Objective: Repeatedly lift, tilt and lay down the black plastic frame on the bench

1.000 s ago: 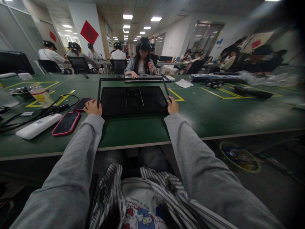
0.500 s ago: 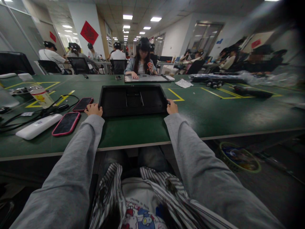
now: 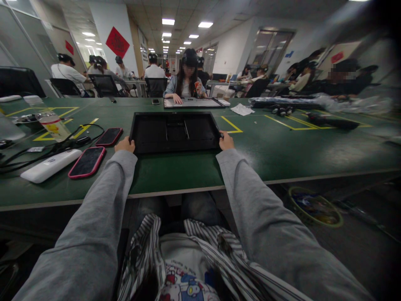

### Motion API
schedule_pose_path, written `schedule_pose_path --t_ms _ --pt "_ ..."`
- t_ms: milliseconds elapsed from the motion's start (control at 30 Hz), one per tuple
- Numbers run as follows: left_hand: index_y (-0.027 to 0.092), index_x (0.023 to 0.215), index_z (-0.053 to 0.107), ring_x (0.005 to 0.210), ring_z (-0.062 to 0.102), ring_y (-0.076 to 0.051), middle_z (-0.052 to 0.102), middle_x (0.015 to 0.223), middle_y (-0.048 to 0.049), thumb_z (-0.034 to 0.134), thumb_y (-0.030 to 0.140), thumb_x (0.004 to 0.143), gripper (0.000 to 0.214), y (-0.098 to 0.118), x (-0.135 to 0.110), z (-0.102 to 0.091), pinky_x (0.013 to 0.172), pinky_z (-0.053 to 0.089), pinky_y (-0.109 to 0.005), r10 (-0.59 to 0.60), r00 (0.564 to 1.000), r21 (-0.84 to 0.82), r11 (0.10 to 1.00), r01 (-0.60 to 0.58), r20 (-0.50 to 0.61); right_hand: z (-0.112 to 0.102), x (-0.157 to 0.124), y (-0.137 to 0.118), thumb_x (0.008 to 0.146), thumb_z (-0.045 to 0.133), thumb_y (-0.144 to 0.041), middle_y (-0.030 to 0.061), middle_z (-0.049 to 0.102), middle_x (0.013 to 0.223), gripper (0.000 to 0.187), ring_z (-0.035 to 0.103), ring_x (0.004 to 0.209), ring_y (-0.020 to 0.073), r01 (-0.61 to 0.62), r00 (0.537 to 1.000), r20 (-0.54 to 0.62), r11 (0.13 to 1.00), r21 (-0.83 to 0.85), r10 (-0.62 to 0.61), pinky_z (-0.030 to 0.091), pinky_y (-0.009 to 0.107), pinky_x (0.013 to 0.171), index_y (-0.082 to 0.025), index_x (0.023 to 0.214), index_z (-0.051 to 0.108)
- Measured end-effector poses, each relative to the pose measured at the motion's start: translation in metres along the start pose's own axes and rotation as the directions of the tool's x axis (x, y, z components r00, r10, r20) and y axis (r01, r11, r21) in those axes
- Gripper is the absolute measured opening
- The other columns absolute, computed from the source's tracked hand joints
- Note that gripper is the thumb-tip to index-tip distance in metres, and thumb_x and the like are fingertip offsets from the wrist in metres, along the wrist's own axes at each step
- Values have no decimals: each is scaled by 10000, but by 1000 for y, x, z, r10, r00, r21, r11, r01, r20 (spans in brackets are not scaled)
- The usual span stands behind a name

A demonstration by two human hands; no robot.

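Observation:
A black rectangular plastic shell that looks like a monitor back cover lies on the green table in front of me, its raised rim facing up. Two light upright strips show near its middle. My left hand is closed on the cover's left edge, beside two phones. At the opposite short edge my right hand grips the rim, with the thumb along the side. Some fingertips of both hands are hidden by the rim.
To my left lie a red-edged phone, a second phone, a white power bank, black cables and a bottle. Opposite, a co-worker works over a flat panel. Crumpled tissue and dark parts lie to the right.
The fingers of my left hand have drawn in slightly against the cover's edge. The cover and my right hand stay in place.

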State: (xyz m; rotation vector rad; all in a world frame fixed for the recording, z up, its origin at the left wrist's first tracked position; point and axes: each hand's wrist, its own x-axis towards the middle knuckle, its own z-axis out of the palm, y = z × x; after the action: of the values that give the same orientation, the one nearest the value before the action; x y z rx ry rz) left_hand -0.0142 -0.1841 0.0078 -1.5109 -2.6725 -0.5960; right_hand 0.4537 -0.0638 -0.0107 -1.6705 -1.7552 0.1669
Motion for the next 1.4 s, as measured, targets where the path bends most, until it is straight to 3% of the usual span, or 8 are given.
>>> schedule_pose_path --t_ms 1400 --pt "225 1372 471 1127 579 -342 608 1257 -160 420 441 879 540 -4 3 4 940 445 -456 -33 999 -19 999 33 10 -2 -3 -4 833 446 -121 128 651 1194 522 591 1098 272 -9 1000 8 1000 16 8 438 428 992 -153 1350 504"
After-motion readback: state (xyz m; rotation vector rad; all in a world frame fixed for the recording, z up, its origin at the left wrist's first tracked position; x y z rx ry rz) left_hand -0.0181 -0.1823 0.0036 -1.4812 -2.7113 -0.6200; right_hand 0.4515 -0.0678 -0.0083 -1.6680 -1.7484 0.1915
